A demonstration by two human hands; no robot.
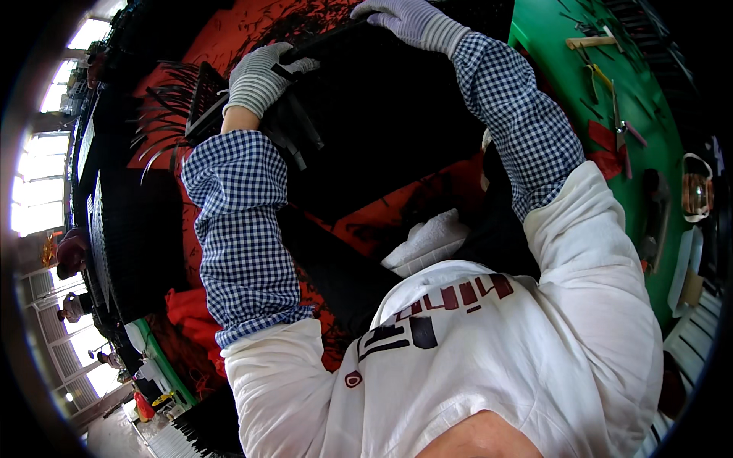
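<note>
A large black panel (389, 114) spreads in front of me, too dark to show its surface. My left hand (263, 80), in a grey-white striped glove, is at its far left edge. Its fingers and thumb close around a black strip (284, 72). Flat black strips (305, 122) hang below that hand. Beside it stands a black frame piece (205, 99) with many loose strip ends fanning out leftward. My right hand (412, 19), gloved alike, reaches to the panel's far edge. Its fingers lie stretched along that edge, with nothing visible in them.
Red cloth (229, 34) strewn with black scraps lies under the work. On the right, a green table (641, 99) carries a wooden-handled hammer (588, 42), pliers (599, 74), scissors (617, 114) and a clear jar (696, 191). Dark stacks (126, 237) line the left; people are beyond.
</note>
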